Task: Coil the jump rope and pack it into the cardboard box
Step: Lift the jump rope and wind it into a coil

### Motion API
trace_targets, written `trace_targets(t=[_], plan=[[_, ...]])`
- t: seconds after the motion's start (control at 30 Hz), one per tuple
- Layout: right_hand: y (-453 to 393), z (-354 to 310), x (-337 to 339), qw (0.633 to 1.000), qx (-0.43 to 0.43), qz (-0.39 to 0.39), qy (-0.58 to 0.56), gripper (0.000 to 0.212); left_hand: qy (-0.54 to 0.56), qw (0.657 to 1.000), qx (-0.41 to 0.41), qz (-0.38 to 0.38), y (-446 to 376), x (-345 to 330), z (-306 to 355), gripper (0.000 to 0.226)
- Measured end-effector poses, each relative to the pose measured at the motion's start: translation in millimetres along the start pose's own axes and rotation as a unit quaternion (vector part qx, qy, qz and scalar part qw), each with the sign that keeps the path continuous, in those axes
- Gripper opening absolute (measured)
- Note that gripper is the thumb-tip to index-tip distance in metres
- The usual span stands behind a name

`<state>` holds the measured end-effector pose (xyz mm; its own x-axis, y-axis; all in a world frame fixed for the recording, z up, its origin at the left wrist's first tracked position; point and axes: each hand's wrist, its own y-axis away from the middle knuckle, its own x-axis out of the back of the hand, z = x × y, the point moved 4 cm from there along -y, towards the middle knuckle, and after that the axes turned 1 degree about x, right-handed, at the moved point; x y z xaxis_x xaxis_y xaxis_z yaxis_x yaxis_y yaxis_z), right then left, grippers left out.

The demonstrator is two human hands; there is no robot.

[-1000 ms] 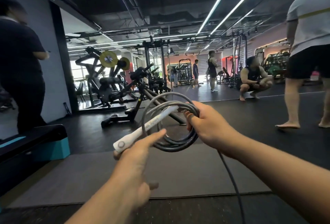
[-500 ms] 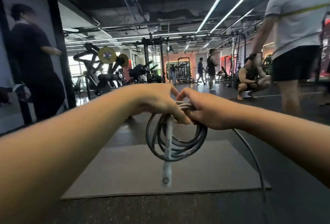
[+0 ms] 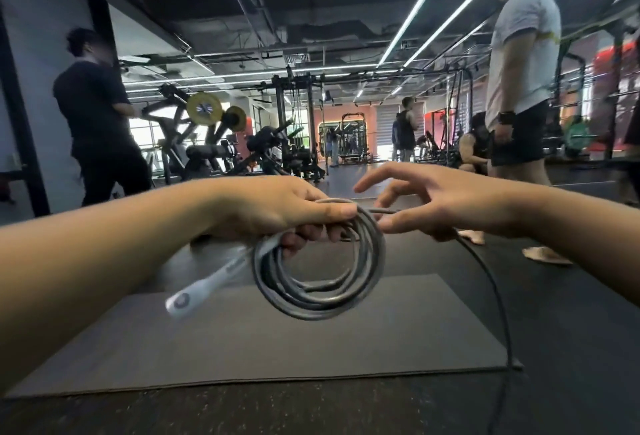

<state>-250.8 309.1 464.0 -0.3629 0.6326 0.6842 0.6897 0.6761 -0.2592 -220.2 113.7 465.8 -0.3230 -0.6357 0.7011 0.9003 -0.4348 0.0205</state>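
The grey jump rope (image 3: 320, 299) hangs in front of me, wound into several loops. My left hand (image 3: 284, 212) grips the top of the coil, thumb over the strands. One white handle (image 3: 194, 290) sticks out of the coil toward the lower left. My right hand (image 3: 436, 204) hovers just right of the coil with its fingers spread; the loose strand (image 3: 498, 299) runs between its thumb and fingers and drops to the floor at the right. No cardboard box is in view.
A grey exercise mat (image 3: 277, 344) lies on the dark gym floor below my hands. A person in black (image 3: 100, 129) stands at the left, and a person in a white shirt (image 3: 519, 81) stands barefoot close on the right. Weight machines (image 3: 214, 143) fill the background.
The coil has passed from my right hand to my left hand. My right hand has let go and spread its fingers. The white handle has swung toward the lower left.
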Motion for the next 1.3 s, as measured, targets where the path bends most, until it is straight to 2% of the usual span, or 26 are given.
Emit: trace_targets(t=[0.1, 0.2, 0.3, 0.37, 0.47, 0.6, 0.63, 0.7, 0.77, 0.83, 0.9, 0.97, 1.03, 1.17, 1.27, 1.3], plan=[[12, 15, 18, 0.998, -0.014, 0.05, 0.042, 0.025, -0.011, 1.0, -0.014, 0.005, 14, 19, -6, 0.036], [22, 34, 30, 0.992, -0.042, 0.109, 0.051, 0.045, 0.054, 0.998, -0.022, 0.025, 27, 37, -15, 0.033], [26, 47, 32, 0.985, -0.042, 0.166, 0.015, 0.053, 0.218, 0.969, -0.072, 0.087, 27, 42, -21, 0.037], [23, 54, 24, 0.983, -0.041, 0.18, -0.02, 0.051, 0.344, 0.921, -0.116, 0.139, 21, 40, -21, 0.041], [14, 64, 2, 0.975, -0.034, 0.183, -0.122, 0.047, 0.495, 0.824, -0.169, 0.216, 10, 30, -15, 0.041], [-5, 65, -38, 0.961, -0.003, 0.151, -0.233, 0.021, 0.633, 0.69, -0.195, 0.292, -12, 8, -5, 0.042], [-9, 63, -48, 0.959, 0.004, 0.139, -0.247, 0.027, 0.653, 0.662, -0.186, 0.316, -18, 3, -5, 0.045], [-17, 56, -65, 0.954, 0.028, 0.111, -0.277, 0.051, 0.681, 0.614, -0.16, 0.366, -28, -7, -3, 0.049], [-23, 44, -74, 0.932, 0.064, 0.098, -0.343, 0.058, 0.692, 0.578, -0.135, 0.411, -34, -16, -3, 0.051], [-29, 29, -77, 0.903, 0.106, 0.103, -0.404, 0.051, 0.674, 0.581, -0.093, 0.446, -36, -27, -2, 0.053], [-32, 17, -74, 0.888, 0.125, 0.136, -0.421, 0.049, 0.641, 0.618, -0.047, 0.454, -40, -38, -8, 0.057], [-32, 10, -70, 0.882, 0.115, 0.19, -0.414, 0.033, 0.612, 0.659, -0.015, 0.438, -45, -46, -15, 0.068], [-33, 7, -69, 0.883, 0.085, 0.232, -0.399, 0.02, 0.58, 0.688, -0.002, 0.435, -50, -48, -23, 0.069], [-38, 10, -66, 0.879, 0.046, 0.309, -0.36, 0.021, 0.539, 0.716, 0.03, 0.443, -54, -53, -28, 0.045], [-41, 18, -55, 0.88, 0.028, 0.367, -0.301, 0.032, 0.498, 0.764, 0.076, 0.403, -49, -57, -33, 0.026], [-41, 19, -51, 0.889, 0.023, 0.371, -0.268, 0.034, 0.483, 0.78, 0.096, 0.387, -45, -57, -35, 0.032]])
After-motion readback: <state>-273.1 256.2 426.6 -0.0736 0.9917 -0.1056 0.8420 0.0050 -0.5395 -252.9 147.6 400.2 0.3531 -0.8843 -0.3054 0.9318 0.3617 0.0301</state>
